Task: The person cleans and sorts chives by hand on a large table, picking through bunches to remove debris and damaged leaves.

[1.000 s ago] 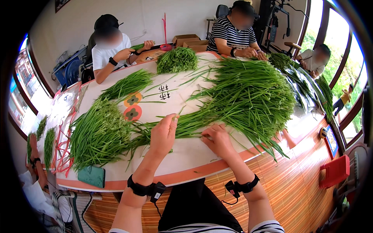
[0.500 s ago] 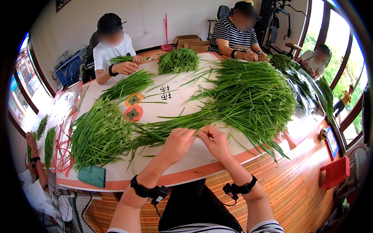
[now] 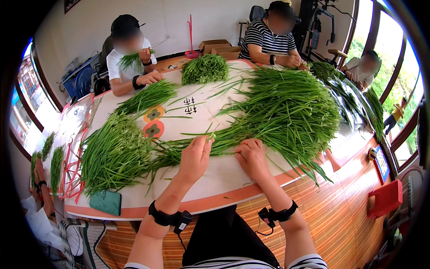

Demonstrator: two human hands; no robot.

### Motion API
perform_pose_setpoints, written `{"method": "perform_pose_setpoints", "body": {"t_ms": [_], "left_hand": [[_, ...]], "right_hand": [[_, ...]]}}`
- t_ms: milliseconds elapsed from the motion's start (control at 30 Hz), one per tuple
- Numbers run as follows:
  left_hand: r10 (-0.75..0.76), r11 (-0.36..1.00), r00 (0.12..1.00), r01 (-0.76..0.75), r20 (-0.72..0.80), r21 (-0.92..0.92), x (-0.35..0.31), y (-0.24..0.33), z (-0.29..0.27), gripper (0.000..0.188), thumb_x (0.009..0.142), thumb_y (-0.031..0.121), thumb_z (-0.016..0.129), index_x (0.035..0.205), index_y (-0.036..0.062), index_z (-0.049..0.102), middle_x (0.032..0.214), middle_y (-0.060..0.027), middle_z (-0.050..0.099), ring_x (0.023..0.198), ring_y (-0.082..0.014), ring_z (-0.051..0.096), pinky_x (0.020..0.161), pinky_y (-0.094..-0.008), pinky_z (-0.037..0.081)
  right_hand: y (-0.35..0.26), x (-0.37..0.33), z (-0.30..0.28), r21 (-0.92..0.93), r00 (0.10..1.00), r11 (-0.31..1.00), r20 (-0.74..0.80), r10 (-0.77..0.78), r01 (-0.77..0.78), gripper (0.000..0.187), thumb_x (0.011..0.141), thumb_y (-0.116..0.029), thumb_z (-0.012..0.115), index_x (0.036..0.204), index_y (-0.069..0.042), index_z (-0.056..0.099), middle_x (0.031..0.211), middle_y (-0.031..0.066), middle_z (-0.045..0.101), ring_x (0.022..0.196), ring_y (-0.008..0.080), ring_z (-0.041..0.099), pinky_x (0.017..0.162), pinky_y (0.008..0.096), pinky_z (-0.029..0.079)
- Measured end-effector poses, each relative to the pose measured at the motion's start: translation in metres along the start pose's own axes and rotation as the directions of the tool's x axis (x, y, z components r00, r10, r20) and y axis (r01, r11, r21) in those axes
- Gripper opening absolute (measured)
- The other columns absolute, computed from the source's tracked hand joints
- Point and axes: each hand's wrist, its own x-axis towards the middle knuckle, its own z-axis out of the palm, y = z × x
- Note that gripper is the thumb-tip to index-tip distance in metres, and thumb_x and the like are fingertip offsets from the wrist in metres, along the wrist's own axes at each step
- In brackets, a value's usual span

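Note:
My left hand point(image 3: 195, 157) is closed in a pinch, with the pale bud ends of a few flowering chives point(image 3: 211, 136) poking out above the thumb. To its right, my right hand point(image 3: 253, 157) has its fingers curled together at the edge of the green stalks; whatever they hold, if anything, is hidden. A band of loose chives point(image 3: 179, 147) lies just beyond both hands. It links a big pile point(image 3: 291, 107) on the right with another pile point(image 3: 117, 152) on the left.
A green pouch point(image 3: 106, 202) lies at the table's front left edge. Further bundles point(image 3: 205, 69) sit at the far side, where people handle stalks. Red ties point(image 3: 74, 168) hang at the left. A red stool point(image 3: 386, 198) stands on the floor at the right.
My hands, together at the fingertips before, have drawn apart, the left one moving left and up with bud ends showing. Across the table, a person in white has raised a bunch of chives.

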Motion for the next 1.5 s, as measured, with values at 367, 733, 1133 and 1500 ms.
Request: {"method": "perform_pose_setpoints", "body": {"t_ms": [367,733,1133,1500], "left_hand": [[0.339,0.932,0.934,-0.349,0.112,0.093,-0.004,-0.01,0.014,0.017,0.09,0.01,0.053,0.102,-0.0021,0.057,0.097,-0.0152,0.061,0.092,-0.033,0.056,0.08,-0.039,0.046],[0.202,0.971,0.961,-0.221,0.188,0.087,-0.008,-0.007,0.014,0.015,0.088,0.01,0.052,0.1,0.0003,0.056,0.09,-0.0169,0.059,0.085,-0.0365,0.056,0.073,-0.0414,0.046],[0.196,0.974,0.948,-0.218,0.252,0.064,-0.008,-0.007,0.013,0.016,0.087,0.009,0.053,0.1,-0.0004,0.056,0.088,-0.0159,0.059,0.082,-0.0364,0.056,0.071,-0.0408,0.046],[0.067,0.997,0.996,-0.07,0.061,0.043,-0.003,-0.009,0.009,0.019,0.089,0.011,0.053,0.105,0.0002,0.057,0.09,-0.0156,0.06,0.079,-0.0327,0.06,0.069,-0.0366,0.048]], "right_hand": [[-0.022,0.009,-0.005,0.264,0.999,0.964,-0.034,-0.02,0.029,0.007,0.077,-0.006,0.067,0.082,-0.005,0.062,0.083,0.0087,0.062,0.079,0.0287,0.056,0.068,0.0372,0.047],[-0.024,0.004,-0.003,0.463,0.989,0.873,0.086,0.124,-0.15,0.01,0.082,-0.006,0.067,0.09,-0.001,0.064,0.084,0.009,0.064,0.065,0.0165,0.058,0.057,0.0253,0.047],[-0.031,0.005,-0.003,0.452,0.974,0.863,0.112,0.197,-0.226,0.009,0.082,-0.008,0.067,0.086,-0.001,0.064,0.076,0.0104,0.062,0.061,0.0195,0.059,0.055,0.0284,0.047],[-0.023,0.005,0.001,0.438,0.95,0.843,0.146,0.276,-0.313,0.011,0.081,-0.01,0.068,0.086,-0.001,0.063,0.074,0.0108,0.063,0.06,0.0179,0.059,0.057,0.0276,0.048]]}}
